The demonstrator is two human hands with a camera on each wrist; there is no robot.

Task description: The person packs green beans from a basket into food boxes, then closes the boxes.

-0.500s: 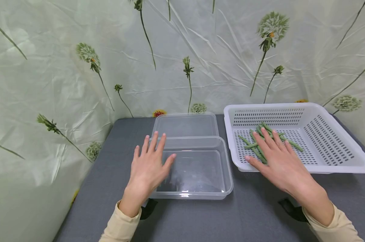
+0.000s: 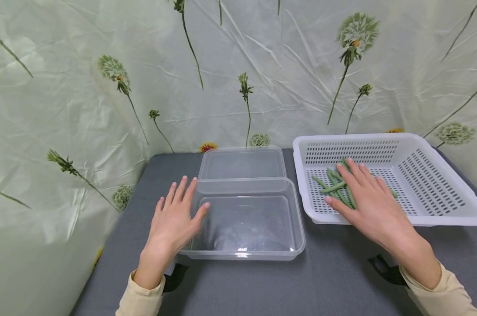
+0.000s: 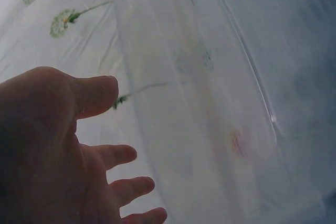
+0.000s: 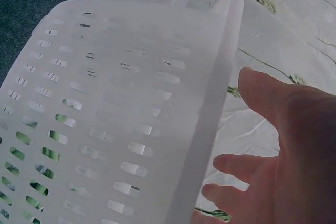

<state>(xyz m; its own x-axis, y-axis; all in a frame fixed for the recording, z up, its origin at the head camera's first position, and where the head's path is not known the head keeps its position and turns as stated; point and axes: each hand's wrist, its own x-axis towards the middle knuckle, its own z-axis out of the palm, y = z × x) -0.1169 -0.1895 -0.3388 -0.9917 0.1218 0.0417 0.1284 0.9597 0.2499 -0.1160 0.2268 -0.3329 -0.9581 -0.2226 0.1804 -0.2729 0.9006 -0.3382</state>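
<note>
Access from above: the lidless container (image 2: 258, 224) admits a hand freely; the basket (image 2: 447, 219) walls (perforated, raised) bar sideways passage to the green beans (image 2: 333, 188). Only a narrow gap separates container and basket.

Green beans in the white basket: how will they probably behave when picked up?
The green beans are probably light, being so slim. They look fairly straight, so likely firm rather than floppy. Lying loosely crossed in the white basket, they may slide apart.

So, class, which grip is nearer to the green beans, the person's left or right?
Right. In the head view, the right grip partly covers the green beans in the white basket; the left grip is farther off, at the left side of the clear container.
</note>
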